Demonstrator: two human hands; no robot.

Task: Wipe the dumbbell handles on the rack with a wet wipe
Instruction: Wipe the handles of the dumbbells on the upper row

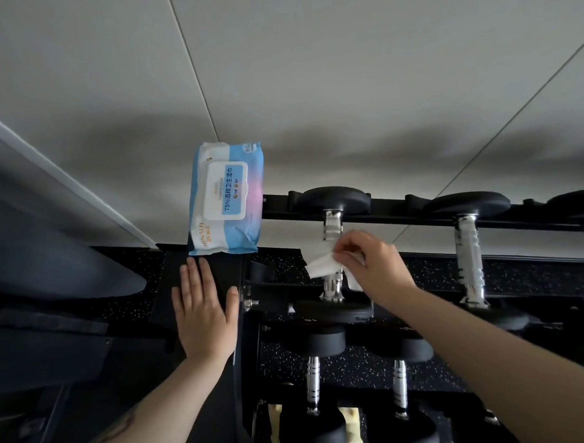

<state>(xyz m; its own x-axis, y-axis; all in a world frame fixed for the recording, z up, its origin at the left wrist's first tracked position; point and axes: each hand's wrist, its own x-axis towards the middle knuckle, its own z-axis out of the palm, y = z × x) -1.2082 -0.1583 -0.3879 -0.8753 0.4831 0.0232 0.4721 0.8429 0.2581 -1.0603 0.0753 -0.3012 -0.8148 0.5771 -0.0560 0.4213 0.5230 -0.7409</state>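
Dumbbell handle [332, 223], chrome and ringed, is lying across the top tier of the black rack [400, 213] at the leftmost slot, between two round black matte heads. We are seeing its middle hidden under the wet wipe [321, 265], a white, crumpled sheet draped over the bar; only the shiny ends are showing above and below. We are noting the right hand [373, 264] pinching the wipe between thumb and fingertips, the other fingers curled over the bar; whether they are touching metal we cannot tell. The left hand [204, 309] is resting flat, fingers extended and close together, thumb angled out, on the rack's black end panel [172, 270]. Just beyond its fingertips a soft plastic wipes pack [225, 199], blue and white with a rigid white flip lid, is sitting on that panel. A second chrome handle [469, 257] is lying to the right; a third is cut off at the frame edge. Lower-tier dumbbells [312, 381] are partly hidden by the arms and dim. The floor [350, 366] is showing dark, speckled rubber.
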